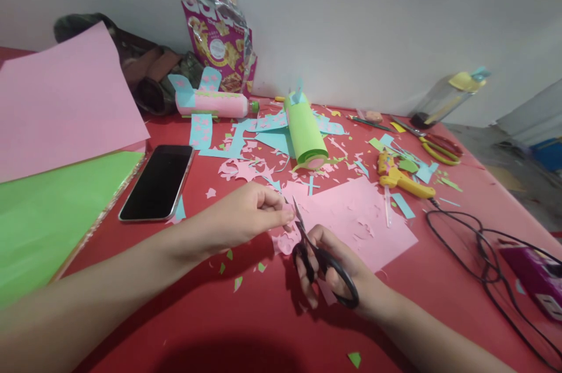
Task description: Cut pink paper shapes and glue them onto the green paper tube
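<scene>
Trimming small paper shapes looks to be the step in hand. The left hand (252,215) pinches a small piece of pink paper (288,209) between thumb and fingertips, over the middle of the red worktop (246,326). The right hand (336,247) has its fingers curled through the loops of the black-handled metal scissors (324,258), the blades slightly apart and pointing away beside that piece.

A flat pink paper sheet (390,238) lies just right of the scissors; beyond, on the far side, is a light green paper cylinder (304,127) with blue paper parts.

A clean next cut would seem to call for a steady pinch, fingertips clear of the blades, and small turns of the paper rather than the scissors.
</scene>
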The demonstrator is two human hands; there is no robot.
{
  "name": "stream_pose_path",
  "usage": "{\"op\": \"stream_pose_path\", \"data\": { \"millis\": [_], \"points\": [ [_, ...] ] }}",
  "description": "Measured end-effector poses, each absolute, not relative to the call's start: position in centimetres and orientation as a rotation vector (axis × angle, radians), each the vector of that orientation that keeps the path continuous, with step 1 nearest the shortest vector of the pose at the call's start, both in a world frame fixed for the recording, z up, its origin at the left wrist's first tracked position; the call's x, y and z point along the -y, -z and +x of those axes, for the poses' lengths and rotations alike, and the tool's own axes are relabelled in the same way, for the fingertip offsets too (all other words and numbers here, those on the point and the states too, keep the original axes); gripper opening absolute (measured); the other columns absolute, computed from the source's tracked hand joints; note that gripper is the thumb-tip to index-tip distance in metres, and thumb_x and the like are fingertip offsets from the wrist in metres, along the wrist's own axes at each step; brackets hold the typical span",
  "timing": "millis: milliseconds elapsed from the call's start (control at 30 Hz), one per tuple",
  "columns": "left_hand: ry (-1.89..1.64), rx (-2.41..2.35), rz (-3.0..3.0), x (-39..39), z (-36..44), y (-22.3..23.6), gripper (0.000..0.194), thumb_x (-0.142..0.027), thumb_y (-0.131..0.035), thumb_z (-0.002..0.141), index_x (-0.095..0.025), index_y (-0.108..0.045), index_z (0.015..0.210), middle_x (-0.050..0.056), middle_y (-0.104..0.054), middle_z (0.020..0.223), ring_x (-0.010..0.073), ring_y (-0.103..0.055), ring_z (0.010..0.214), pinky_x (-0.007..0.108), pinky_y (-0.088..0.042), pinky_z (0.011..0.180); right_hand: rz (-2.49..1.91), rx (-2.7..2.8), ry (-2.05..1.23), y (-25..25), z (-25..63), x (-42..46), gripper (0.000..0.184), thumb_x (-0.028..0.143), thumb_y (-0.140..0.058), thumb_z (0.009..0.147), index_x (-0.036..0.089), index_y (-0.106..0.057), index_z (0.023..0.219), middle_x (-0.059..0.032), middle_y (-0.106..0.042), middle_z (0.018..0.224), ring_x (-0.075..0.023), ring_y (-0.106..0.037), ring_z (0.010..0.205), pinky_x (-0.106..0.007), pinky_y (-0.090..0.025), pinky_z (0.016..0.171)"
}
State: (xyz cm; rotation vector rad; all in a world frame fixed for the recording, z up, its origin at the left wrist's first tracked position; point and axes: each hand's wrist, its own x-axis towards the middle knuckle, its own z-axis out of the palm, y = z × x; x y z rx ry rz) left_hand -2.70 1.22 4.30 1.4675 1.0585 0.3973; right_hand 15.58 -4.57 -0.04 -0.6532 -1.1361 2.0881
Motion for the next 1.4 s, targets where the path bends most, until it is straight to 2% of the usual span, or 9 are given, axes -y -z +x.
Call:
{"op": "stream_pose_path", "data": {
  "millis": [167,467,700,933,1167,1400],
  "points": [
    [-0.408,-1.084,1.426,-0.9,-2.4,-3.9,0.021,-0.031,-0.053,0.071,-0.015,-0.055,0.057,-0.007,-0.04,0.049,0.0075,-0.035,0.048,0.02,-0.026,0.048,-0.648,1.144,-2.089,-0.1,15.5,4.5,0.04,0.05,-0.058,0.071,0.021,-0.032,0.08,0.0047,-0.045,0.07,-0.0079,-0.049,0.052,-0.026,-0.04,0.049],
    [-0.455,-1.073,1.3,-0.6,-2.2,-4.0,0.022,-0.026,-0.054,0.071,-0.016,-0.051,0.051,-0.005,-0.049,0.054,0.0078,-0.041,0.051,0.02,-0.03,0.053,-0.65,1.17,-2.073,-0.2,15.6,4.4,0.039,0.05,-0.057,0.072,0.021,-0.033,0.079,0.0044,-0.045,0.069,-0.0077,-0.049,0.051,-0.025,-0.039,0.05],
    [-0.527,-1.034,1.235,-0.1,-1.7,-3.6,0.023,-0.03,-0.051,0.074,-0.015,-0.05,0.058,-0.005,-0.046,0.055,0.008,-0.042,0.054,0.02,-0.033,0.056,-0.662,1.168,-2.057,-0.2,15.4,4.5,0.037,0.05,-0.056,0.073,0.022,-0.033,0.08,0.0036,-0.045,0.072,-0.0089,-0.049,0.053,-0.027,-0.04,0.05],
    [-0.575,-1.0,1.246,0.7,-0.9,-3.4,0.024,-0.032,-0.046,0.077,-0.015,-0.05,0.061,-0.002,-0.052,0.059,0.0103,-0.047,0.058,0.022,-0.037,0.059,-0.732,1.232,-2.033,-0.4,15.4,4.7,0.04,0.057,-0.05,0.073,0.023,-0.031,0.082,0.0024,-0.046,0.069,-0.011,-0.047,0.058,-0.026,-0.038,0.053],
    [-0.609,-1.063,1.283,1.3,-0.6,-3.4,0.023,-0.028,-0.043,0.077,-0.015,-0.044,0.058,-0.003,-0.047,0.055,0.0092,-0.044,0.054,0.021,-0.035,0.055,-0.774,1.367,-1.951,-0.7,15.2,4.7,0.039,0.058,-0.044,0.076,0.023,-0.03,0.082,0.0012,-0.048,0.069,-0.0099,-0.041,0.053,-0.026,-0.036,0.052],
    [-0.656,-1.069,1.289,1.6,-0.3,-2.9,0.028,-0.031,-0.042,0.079,-0.016,-0.041,0.055,-0.004,-0.043,0.051,0.0065,-0.038,0.045,0.019,-0.032,0.044,-0.838,1.305,-1.947,-0.6,15.0,5.2,0.039,0.058,-0.047,0.075,0.024,-0.029,0.083,0.0028,-0.045,0.066,-0.011,-0.043,0.055,-0.026,-0.034,0.054]
  ]
}}
